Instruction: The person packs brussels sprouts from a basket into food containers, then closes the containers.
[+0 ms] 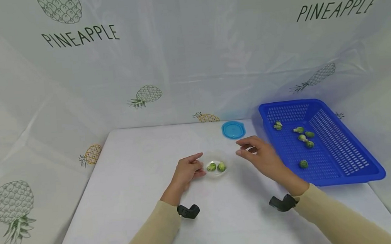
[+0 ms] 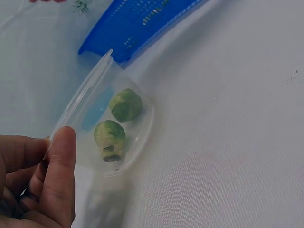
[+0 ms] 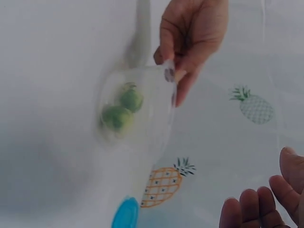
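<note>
Left hand (image 1: 187, 171) pinches the rim of a clear bowl (image 1: 215, 156) on the white table (image 1: 221, 216), two Brussels sprouts (image 1: 221, 167) inside, right hand (image 1: 263, 158) apart, fingers loose and empty, blue lid (image 1: 233, 130) behind, blue basket (image 1: 355, 179) at right

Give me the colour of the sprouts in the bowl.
The sprouts are green with yellowish parts, clearest in the left wrist view.

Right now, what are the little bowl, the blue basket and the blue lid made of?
Little bowl: probably thin, shiny clear plastic; green sprouts show through its side.
Blue basket: likely smooth plastic, with neat rows of slots in its walls.
Blue lid: perhaps smooth plastic, with a ring near its edge; hard to be sure.
</note>
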Available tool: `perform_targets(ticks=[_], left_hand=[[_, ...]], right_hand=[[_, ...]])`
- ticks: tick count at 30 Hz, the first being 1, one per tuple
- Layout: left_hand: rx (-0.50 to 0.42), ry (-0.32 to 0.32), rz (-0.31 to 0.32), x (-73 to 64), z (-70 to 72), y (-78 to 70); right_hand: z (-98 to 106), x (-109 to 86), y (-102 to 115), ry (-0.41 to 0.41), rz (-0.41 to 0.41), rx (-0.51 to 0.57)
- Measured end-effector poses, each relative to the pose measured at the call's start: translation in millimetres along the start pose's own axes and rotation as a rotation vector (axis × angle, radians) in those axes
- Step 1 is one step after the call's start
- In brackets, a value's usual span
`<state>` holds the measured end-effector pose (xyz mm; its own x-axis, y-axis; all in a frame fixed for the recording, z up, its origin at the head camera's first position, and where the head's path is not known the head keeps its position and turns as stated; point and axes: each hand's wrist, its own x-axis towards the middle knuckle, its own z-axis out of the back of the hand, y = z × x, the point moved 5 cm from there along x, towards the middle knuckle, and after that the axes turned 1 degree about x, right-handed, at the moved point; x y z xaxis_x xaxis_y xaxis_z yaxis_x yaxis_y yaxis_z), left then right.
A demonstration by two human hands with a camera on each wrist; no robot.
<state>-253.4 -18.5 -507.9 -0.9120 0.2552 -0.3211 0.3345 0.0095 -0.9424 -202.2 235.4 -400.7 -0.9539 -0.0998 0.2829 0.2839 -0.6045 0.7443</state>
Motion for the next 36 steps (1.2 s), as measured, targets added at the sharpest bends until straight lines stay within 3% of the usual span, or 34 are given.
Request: perform_targets(ticks=[7, 13, 19, 24, 31, 36], left_hand=[[0.012, -0.011, 0.005, 0.2, 2.8, 0.7], [0.007, -0.015, 0.008, -0.2, 5.0, 1.9], [-0.001, -0.011, 0.01, 0.4, 6.2, 3.3], [0.006, -0.012, 0.008, -1.3, 5.9, 2.1], [-0.003, -0.004, 0.018, -1.3, 4.4, 1.0], [-0.005, 0.001, 0.012, -0.3, 3.3, 0.4]], right_hand=[[36, -1.6, 6, 0.011, -0.014, -0.067], [63, -0.3, -2, -0.008, 0.015, -0.041], [87, 2.0, -17, 0.029, 0.022, -0.005], [110, 4.4, -42, 0.047, -0.067, -0.017], [147, 13.4, -86, 0.028, -0.216, -0.115], [163, 17.8, -115, 0.066, -0.274, -0.16]])
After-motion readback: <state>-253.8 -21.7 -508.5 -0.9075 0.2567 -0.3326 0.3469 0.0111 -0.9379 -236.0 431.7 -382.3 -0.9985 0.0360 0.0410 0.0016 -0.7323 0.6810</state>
